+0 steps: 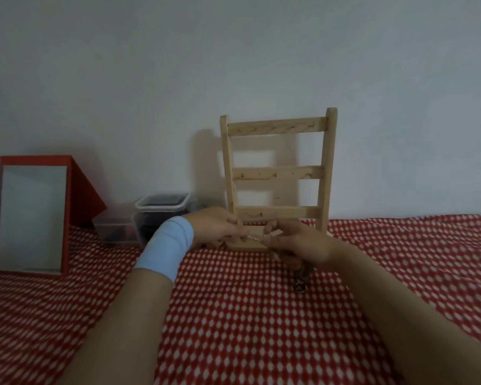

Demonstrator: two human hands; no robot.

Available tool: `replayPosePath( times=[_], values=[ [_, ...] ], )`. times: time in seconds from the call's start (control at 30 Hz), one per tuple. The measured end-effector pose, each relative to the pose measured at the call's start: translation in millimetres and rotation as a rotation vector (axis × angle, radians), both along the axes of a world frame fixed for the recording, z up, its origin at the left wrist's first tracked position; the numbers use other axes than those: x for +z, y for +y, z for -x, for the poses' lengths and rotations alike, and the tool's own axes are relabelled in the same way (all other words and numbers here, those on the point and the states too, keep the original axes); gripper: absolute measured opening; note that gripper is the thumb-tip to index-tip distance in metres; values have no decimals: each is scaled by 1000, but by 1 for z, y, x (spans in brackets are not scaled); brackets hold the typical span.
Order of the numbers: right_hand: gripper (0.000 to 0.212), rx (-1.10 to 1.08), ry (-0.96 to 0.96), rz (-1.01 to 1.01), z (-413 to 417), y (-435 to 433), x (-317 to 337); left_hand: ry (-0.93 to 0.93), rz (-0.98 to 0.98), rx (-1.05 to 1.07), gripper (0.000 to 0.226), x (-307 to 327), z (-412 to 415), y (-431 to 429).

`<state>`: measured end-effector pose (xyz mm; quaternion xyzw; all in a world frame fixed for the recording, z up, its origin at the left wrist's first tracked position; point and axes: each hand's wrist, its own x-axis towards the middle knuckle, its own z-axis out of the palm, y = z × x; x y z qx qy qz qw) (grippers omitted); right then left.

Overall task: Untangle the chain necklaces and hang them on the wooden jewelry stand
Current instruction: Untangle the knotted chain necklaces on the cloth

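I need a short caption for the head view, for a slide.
Left hand and right hand pinch a chain necklace before the wooden jewelry stand.

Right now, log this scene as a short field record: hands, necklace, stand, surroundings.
left hand: wears a light blue wristband; pinches a thin silver chain necklace
right hand: pinches the same chain further along; a dark bunch of chain hangs beneath it
stand: pale wooden jewelry stand, three rails, upright behind the hands
surface: red cloth with white dots
far left: red-framed mirror, clear plastic boxes
hung so far: too dim to tell
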<state>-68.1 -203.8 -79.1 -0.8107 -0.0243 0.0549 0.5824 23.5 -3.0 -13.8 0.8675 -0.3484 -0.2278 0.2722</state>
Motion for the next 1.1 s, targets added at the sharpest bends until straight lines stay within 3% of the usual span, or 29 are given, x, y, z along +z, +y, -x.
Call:
replayPosePath(
  times=[0.1,0.23,0.37,0.47,0.53,0.6,0.7,0.77,0.83,0.97,1.03,1.1],
  values=[
    [23,-5,26,104,2,-3,2,-47,-46,7,30,-12,-10,4],
    [34,-91,64,533,5,-6,9,-38,-171,25,38,-18,-23,10],
    [26,-173,48,588,4,3,10,-59,-418,70,33,-25,-30,14],
    [25,-155,11,565,4,6,9,-125,-518,85,46,-31,-28,9],
    [27,-155,7,473,4,7,7,-223,-431,14,36,-32,-22,-2],
    [27,-181,-35,361,6,9,7,-232,-224,-95,25,-32,-12,-16],
    [27,-190,-116,163,5,9,7,171,112,-145,28,-36,6,-29],
    [25,-157,-128,53,6,6,9,361,212,-137,24,-42,9,-29],
    [20,-109,-111,19,7,5,11,303,231,-94,24,-45,2,-27],
    [22,-197,-169,409,6,8,11,13,97,-18,33,-34,-5,-19],
    [6,-227,-253,412,4,10,11,-5,71,-29,34,-27,-3,-15],
    [10,-212,-228,336,5,9,14,-51,56,-35,32,-22,0,-13]
  ],
)
